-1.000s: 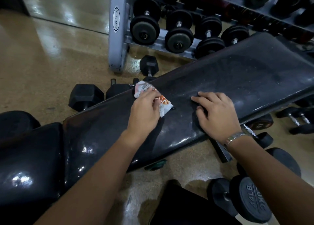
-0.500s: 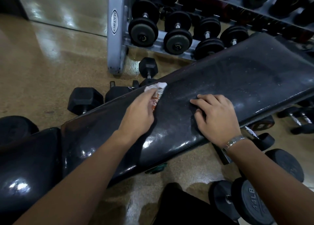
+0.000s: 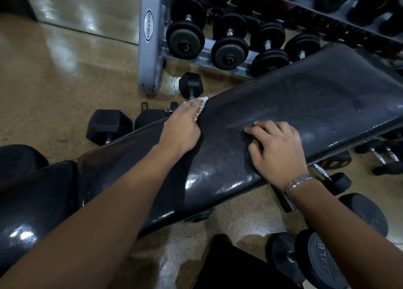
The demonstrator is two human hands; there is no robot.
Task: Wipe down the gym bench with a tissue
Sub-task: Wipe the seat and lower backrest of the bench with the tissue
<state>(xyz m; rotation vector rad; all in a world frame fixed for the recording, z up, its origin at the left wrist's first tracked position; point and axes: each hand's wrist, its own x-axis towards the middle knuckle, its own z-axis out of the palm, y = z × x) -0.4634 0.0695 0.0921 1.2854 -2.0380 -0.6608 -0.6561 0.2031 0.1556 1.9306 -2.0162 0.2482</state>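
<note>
Sliding to bench (image 3: pixel 305 105) edge, left hand (image 3: pixel 182 127) apparently grips tissue (image 3: pixel 201 104) — right hand (image 3: pixel 277 149) flat.

Glossy tan floor (image 3: pixel 54 88), dumbbell rack (image 3: pixel 150 48) w/ mirror (image 3: pixel 87 7) behind

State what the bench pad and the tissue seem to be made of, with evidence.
Bench pad: probably vinyl or similar upholstery, glossy black; light glints off it. Tissue: seemingly thin paper, white with orange print; crumpled in the left hand.
</note>
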